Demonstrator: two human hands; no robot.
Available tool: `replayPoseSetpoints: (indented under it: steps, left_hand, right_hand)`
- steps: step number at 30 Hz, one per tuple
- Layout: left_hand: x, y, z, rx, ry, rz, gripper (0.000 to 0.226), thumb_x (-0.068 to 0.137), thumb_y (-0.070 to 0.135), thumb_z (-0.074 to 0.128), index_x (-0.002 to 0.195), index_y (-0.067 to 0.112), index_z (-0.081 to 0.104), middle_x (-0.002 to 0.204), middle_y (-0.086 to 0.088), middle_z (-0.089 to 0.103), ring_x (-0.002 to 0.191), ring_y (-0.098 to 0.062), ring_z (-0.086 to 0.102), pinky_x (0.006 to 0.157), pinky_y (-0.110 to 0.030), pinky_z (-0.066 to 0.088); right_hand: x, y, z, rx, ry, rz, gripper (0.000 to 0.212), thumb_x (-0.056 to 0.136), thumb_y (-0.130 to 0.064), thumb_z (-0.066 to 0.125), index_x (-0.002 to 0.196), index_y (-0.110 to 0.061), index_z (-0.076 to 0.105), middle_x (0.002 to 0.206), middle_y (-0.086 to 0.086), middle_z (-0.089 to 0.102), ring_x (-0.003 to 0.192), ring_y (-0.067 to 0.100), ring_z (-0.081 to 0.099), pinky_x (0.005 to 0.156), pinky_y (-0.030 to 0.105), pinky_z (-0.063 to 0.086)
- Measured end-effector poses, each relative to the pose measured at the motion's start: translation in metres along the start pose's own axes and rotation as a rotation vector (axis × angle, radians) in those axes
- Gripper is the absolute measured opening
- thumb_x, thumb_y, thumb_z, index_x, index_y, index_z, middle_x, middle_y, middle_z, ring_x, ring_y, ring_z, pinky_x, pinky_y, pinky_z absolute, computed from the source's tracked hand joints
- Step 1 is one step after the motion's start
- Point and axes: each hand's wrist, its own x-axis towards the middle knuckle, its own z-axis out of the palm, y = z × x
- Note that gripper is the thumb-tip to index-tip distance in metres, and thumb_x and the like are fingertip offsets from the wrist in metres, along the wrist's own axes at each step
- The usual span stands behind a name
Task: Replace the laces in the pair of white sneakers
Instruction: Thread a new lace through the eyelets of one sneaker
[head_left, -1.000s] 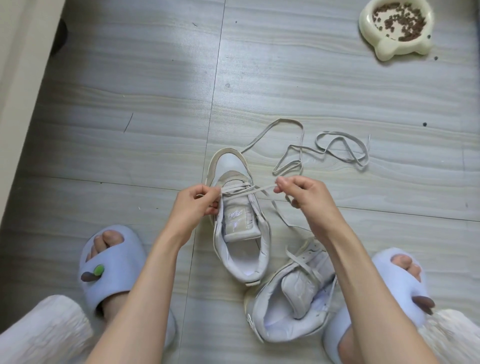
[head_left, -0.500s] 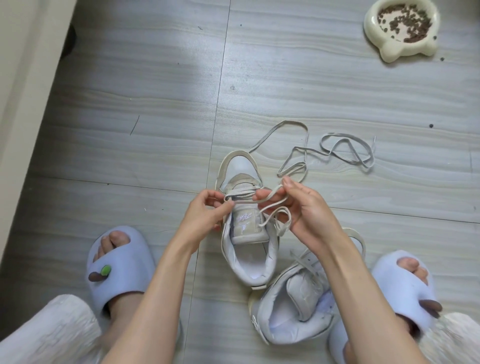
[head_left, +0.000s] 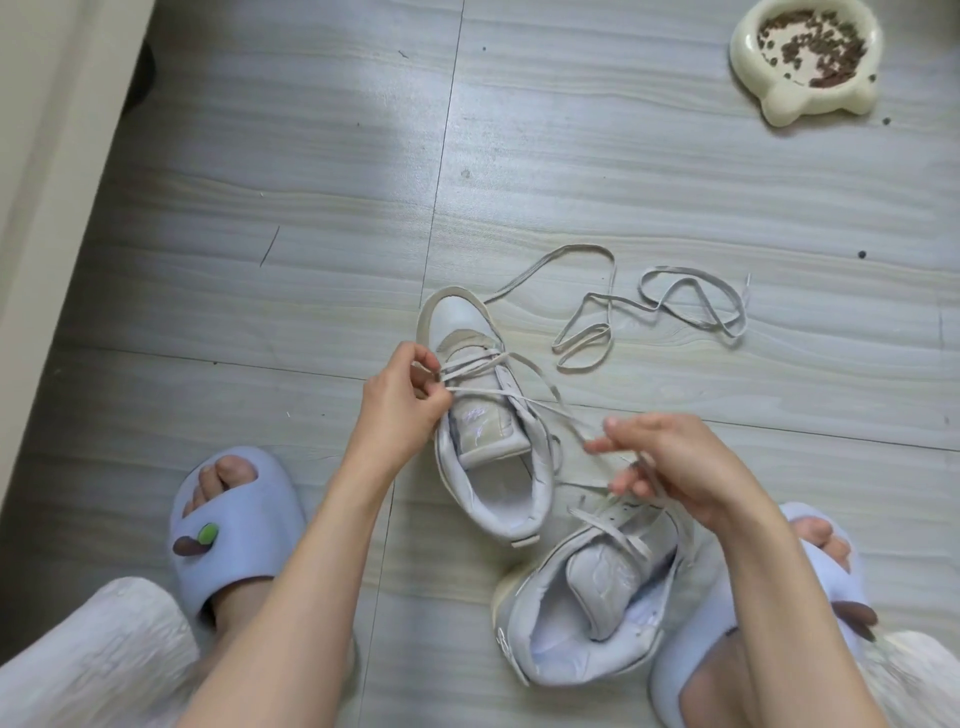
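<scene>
Crouching over a pale grey wood-grain plank floor (head_left: 291, 218), a person in lilac foam slide slippers (head_left: 236, 525) threads a flat off-white fabric lace (head_left: 488, 388) through the upper of two worn white leather high-top sneakers (head_left: 491, 447). The left hand (head_left: 402, 402) pinches the lace at the shoe's left eyelet row, thumb and fingertips closed tight on it. From that pinch the lace runs rightward across the stiff beige tongue to the right hand (head_left: 670, 465), whose fingers curl around the free end, drawn out taut just right of the collar. The second sneaker (head_left: 597, 608) lies below the right hand's hold, tipped toward the right slipper, its own lace loosely crossed. A spare flat grey-white lace (head_left: 670, 312) sprawls in soft loops on the floor, above and well apart from both grips, one strand trailing back to the held shoe's toe. A cream ceramic pet bowl (head_left: 805, 98) of brown kibble sits far beyond, top right.

The likeliest fault from here is a twist: the flat ribbon could roll between the two hands and lie crooked in the eyelets. Uneven pulling could also leave one end too short to tie, and the slack strand by the toe could snag under the sole. The leather looks creased and soft, the lace limp and matte, the floor smooth.
</scene>
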Motion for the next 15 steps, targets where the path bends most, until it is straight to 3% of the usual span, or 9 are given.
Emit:
replayPoseSetpoints:
  steps: [3,5,7,9,12,15]
  left_hand:
    - [0.01,0.001,-0.005,0.172,-0.02,0.17,0.02,0.079,0.001,0.055,0.082,0.022,0.057,0.07,0.01,0.051,0.062,-0.004,0.048,0.062,-0.02,0.036]
    - [0.015,0.002,-0.005,0.23,-0.057,0.258,0.023,0.08,-0.001,0.054,0.086,0.019,0.063,0.078,0.009,0.048,0.069,-0.006,0.048,0.071,-0.022,0.038]
    - [0.017,0.003,-0.004,0.238,-0.068,0.286,0.025,0.081,-0.004,0.052,0.087,0.016,0.067,0.086,0.005,0.051,0.076,-0.012,0.052,0.076,-0.025,0.042]
    - [0.014,0.003,-0.002,0.205,-0.046,0.264,0.025,0.082,-0.004,0.052,0.085,0.016,0.067,0.09,0.004,0.053,0.077,-0.014,0.053,0.076,-0.024,0.043]
    - [0.007,-0.003,0.002,0.027,0.059,0.166,0.024,0.082,-0.001,0.058,0.094,0.02,0.059,0.095,0.002,0.056,0.08,-0.013,0.056,0.076,-0.023,0.047]
    - [-0.001,-0.009,0.01,-0.117,0.115,0.035,0.029,0.083,0.008,0.064,0.106,0.02,0.052,0.103,-0.004,0.059,0.089,-0.016,0.057,0.083,-0.026,0.046]
  right_hand:
    - [0.0,0.001,0.006,-0.281,-0.135,0.095,0.023,0.091,-0.02,0.06,0.077,-0.001,0.062,0.065,0.003,0.068,0.041,0.012,0.055,0.038,0.015,0.039]
    - [0.005,-0.003,0.01,-0.454,-0.09,0.057,0.025,0.09,-0.022,0.061,0.077,-0.001,0.066,0.059,0.001,0.063,0.053,0.016,0.056,0.046,0.017,0.04]
    - [0.018,-0.006,0.011,-0.682,0.097,-0.096,0.027,0.089,-0.027,0.058,0.083,-0.003,0.068,0.074,0.004,0.066,0.076,0.02,0.059,0.065,0.026,0.043]
    - [0.029,-0.016,0.02,-0.7,0.304,-0.304,0.024,0.092,-0.027,0.053,0.104,-0.011,0.067,0.103,0.003,0.068,0.1,0.021,0.059,0.086,0.03,0.042]
    - [0.042,-0.033,0.048,-0.614,0.232,-0.503,0.035,0.096,-0.024,0.048,0.128,-0.012,0.054,0.128,0.004,0.058,0.119,0.018,0.051,0.1,0.026,0.034]
    - [0.053,-0.035,0.07,-0.643,0.18,-0.494,0.032,0.093,-0.026,0.053,0.122,-0.011,0.058,0.117,0.006,0.063,0.112,0.02,0.055,0.094,0.026,0.035]
